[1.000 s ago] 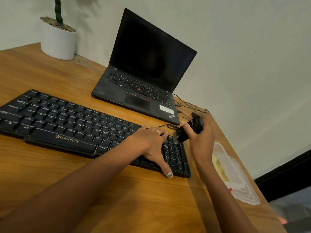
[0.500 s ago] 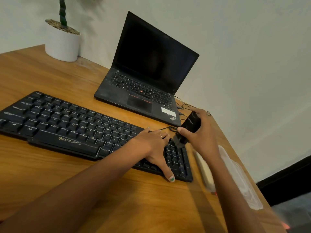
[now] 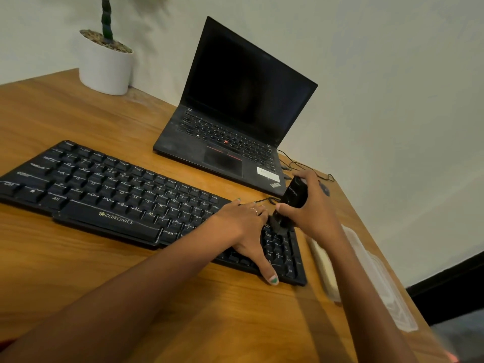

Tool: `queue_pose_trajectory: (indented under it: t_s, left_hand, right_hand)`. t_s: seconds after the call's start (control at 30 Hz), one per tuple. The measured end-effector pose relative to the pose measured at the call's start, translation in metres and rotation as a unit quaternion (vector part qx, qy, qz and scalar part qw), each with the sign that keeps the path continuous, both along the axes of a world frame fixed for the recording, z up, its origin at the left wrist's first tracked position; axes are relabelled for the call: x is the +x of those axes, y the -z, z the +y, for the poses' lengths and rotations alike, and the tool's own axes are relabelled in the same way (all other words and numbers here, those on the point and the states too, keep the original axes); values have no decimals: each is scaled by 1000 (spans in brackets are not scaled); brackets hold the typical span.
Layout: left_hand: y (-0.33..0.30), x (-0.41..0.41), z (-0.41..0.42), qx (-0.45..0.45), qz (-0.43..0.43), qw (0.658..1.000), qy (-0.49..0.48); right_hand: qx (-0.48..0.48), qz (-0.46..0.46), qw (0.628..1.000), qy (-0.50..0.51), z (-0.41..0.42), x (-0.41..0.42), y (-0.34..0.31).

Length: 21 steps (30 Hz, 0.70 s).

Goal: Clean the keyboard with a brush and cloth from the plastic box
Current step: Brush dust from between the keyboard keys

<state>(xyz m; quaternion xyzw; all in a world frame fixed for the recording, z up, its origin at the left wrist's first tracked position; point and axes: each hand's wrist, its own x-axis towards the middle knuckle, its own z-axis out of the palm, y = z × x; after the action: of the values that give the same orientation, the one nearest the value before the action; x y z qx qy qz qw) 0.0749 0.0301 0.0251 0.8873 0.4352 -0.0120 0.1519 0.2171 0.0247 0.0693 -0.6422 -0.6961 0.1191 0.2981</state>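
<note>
From the head view, a black keyboard (image 3: 125, 203) marked ZEBRONICS lies across a wooden table (image 3: 78, 271). The left hand (image 3: 246, 226) rests flat on the keyboard's right part, fingers spread and holding nothing, thumb reaching to the near edge, a ring on one finger. Just beside it, the right hand (image 3: 311, 216) is closed around a black brush (image 3: 292, 203) with a chunky handle; the brush is tilted, its lower end down on the keys at the top of the number pad, touching or nearly touching the left hand's fingertips.

At the table's right edge sits the clear plastic box (image 3: 324, 268), partly hidden by the right forearm. Something pale yellowish lies inside it (most likely the cloth, though the wall of the box and the arm blur it too much to be sure). A clear plastic lid (image 3: 387, 289) lies flat just beyond the box, nearer the table's edge.

Behind the keyboard stands an open black laptop (image 3: 235, 121), its screen dark, with thin black cables (image 3: 301, 163) trailing at its right side. In the far left corner is a white pot (image 3: 104, 69) filled with pebbles, a green plant stem rising from them.
</note>
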Motion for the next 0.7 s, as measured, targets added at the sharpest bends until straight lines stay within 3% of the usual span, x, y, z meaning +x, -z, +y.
queue_pose_trajectory:
  t_s: [0.07,0.17,0.3,0.47,0.6,0.7]
  left_hand:
    - [-1,0,0,2,2,1000,1]
    - [1,0,1,-3,7,1000,0]
    - [0,-1,0,-8,-4,1000,-2]
    - [1,0,1,-4,0,1000,-2]
    - [0,0,0,-8,-8,1000,-3]
    - [-1,-1,0,-2,-5,1000,-3]
  right_hand:
    - [3,9,1000,7,3,-1,-4]
    - [96,-26,995,4,-3,-8,13]
    - [2,-11,1000,10,0,1,-1]
    - [94,11,995,12,-8,-5,15]
    - [-26,-5,1000,-9,-9,1,-7]
    - [39,-17,999,-1,-9,-4,-1]
